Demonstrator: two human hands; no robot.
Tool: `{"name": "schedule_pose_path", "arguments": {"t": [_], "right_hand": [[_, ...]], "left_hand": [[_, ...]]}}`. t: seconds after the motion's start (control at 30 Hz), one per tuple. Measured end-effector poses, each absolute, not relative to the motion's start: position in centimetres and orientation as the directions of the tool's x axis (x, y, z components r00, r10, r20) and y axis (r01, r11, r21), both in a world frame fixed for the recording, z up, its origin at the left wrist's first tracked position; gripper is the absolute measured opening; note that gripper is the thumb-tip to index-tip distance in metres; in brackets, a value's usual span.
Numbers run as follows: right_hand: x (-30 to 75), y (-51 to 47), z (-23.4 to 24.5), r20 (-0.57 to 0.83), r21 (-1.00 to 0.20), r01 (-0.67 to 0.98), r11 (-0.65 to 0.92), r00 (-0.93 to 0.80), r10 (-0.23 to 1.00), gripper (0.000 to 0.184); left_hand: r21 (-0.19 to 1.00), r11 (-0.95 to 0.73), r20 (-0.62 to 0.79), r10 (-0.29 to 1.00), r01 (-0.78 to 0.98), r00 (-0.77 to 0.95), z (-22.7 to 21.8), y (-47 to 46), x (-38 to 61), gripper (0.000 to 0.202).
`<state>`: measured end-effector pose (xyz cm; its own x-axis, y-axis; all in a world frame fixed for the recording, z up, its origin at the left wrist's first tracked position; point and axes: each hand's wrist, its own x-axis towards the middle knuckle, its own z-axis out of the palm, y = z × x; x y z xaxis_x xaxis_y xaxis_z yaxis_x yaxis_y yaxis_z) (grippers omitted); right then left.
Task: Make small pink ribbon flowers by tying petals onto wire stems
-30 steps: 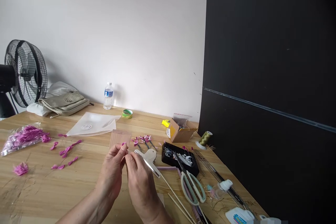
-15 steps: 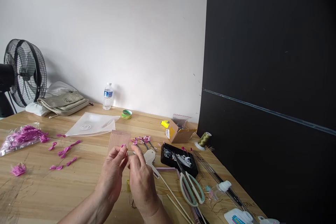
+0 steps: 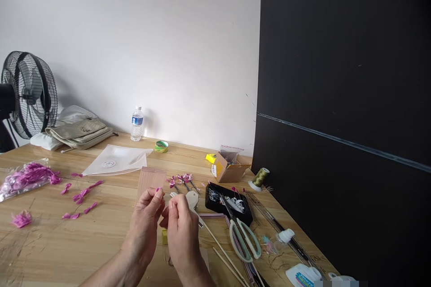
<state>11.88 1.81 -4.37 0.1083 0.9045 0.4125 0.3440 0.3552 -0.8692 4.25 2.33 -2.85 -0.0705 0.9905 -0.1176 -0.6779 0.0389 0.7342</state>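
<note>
My left hand [image 3: 143,224] is raised over the table, thumb and fingertips pinched together. A tiny magenta spot shows at its thumb tip; what the pinch holds is too small to name. Close beside it on the right, my right hand [image 3: 184,235] has its fingers curled and the thumb pressed on the index finger; anything inside is hidden. Behind the hands lie a pinkish sheet [image 3: 148,177] and small pink flowers on dark stems [image 3: 184,180]. A pale metal clip [image 3: 192,199] lies just past my right hand, and a small yellow block [image 3: 164,236] shows between the wrists.
Scissors [image 3: 245,242] lean on a black tray [image 3: 210,204] of small parts. Right of it are a thread spool [image 3: 260,178], a small bottle [image 3: 281,240] and thin wires. Magenta thread bundles [image 3: 88,192] and a plastic bag [image 3: 20,184] lie left. A water bottle [image 3: 136,124] stands behind.
My right hand has turned, its index finger curling in and its thumb coming into view on top. My left hand keeps its pinch. The whole view has shifted slightly.
</note>
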Motion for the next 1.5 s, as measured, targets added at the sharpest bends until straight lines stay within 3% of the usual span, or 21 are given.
{"name": "schedule_pose_path", "arguments": {"t": [0.07,0.17,0.3,0.43,0.67,0.83,1.03,1.2,1.3,1.4,1.47,1.5], "right_hand": [[11.7,1.8,-3.9,0.274,-0.956,0.146,0.254,0.140,0.951,0.026],[11.7,1.7,-3.3,0.103,-0.983,-0.140,0.119,0.118,0.988,0.031],[12.1,1.4,-2.6,-0.026,-0.922,-0.386,-0.015,0.023,0.999,0.032],[13.0,1.1,-1.9,-0.147,-0.828,-0.524,-0.200,-0.141,0.979,0.031],[14.6,0.8,-1.2,-0.217,-0.758,-0.516,-0.398,-0.375,0.901,0.032],[15.0,0.6,-1.4,-0.212,-0.750,-0.503,-0.429,-0.432,0.877,0.033],[15.7,0.8,-2.0,-0.231,-0.760,-0.386,-0.523,-0.591,0.773,0.039],[16.2,1.5,-2.4,-0.251,-0.869,-0.267,-0.416,-0.486,0.837,0.035],[16.7,1.5,-2.2,-0.186,-0.976,-0.060,-0.207,-0.258,0.948,0.023],[16.3,0.2,-1.7,0.164,-0.961,0.236,0.142,0.079,0.983,0.012],[15.0,-1.1,-1.5,0.483,-0.826,0.415,0.383,0.170,0.859,0.012],[14.2,-1.6,-1.6,0.623,-0.724,0.468,0.506,0.130,0.771,0.016]], "left_hand": [[0.764,0.014,-0.073,0.995,-0.646,-0.065,-2.9,2.3,4.3,0.037],[0.825,-0.120,0.067,0.991,-0.552,-0.115,-3.4,2.5,4.2,0.030],[0.853,-0.247,0.206,0.969,-0.460,-0.137,-4.0,3.0,3.8,0.022],[0.868,-0.317,0.322,0.945,-0.383,-0.052,-3.9,3.2,3.2,0.014],[0.863,-0.337,0.409,0.904,-0.377,0.127,-3.4,3.2,2.6,0.016],[0.873,-0.234,0.352,0.909,-0.428,0.221,-3.4,3.5,2.2,0.018],[0.920,-0.152,0.279,0.902,-0.362,0.331,-3.0,3.9,1.6,0.022],[0.936,-0.161,0.244,0.937,-0.312,0.250,-2.9,3.9,2.1,0.024],[0.929,-0.159,0.205,0.973,-0.334,0.106,-3.4,4.0,2.6,0.024],[0.913,-0.134,0.131,0.991,-0.386,-0.035,-4.1,4.4,3.0,0.027],[0.897,-0.106,0.071,0.993,-0.428,-0.097,-4.5,4.7,3.0,0.029],[0.888,-0.090,0.041,0.992,-0.450,-0.118,-4.7,4.8,3.0,0.030]]}}
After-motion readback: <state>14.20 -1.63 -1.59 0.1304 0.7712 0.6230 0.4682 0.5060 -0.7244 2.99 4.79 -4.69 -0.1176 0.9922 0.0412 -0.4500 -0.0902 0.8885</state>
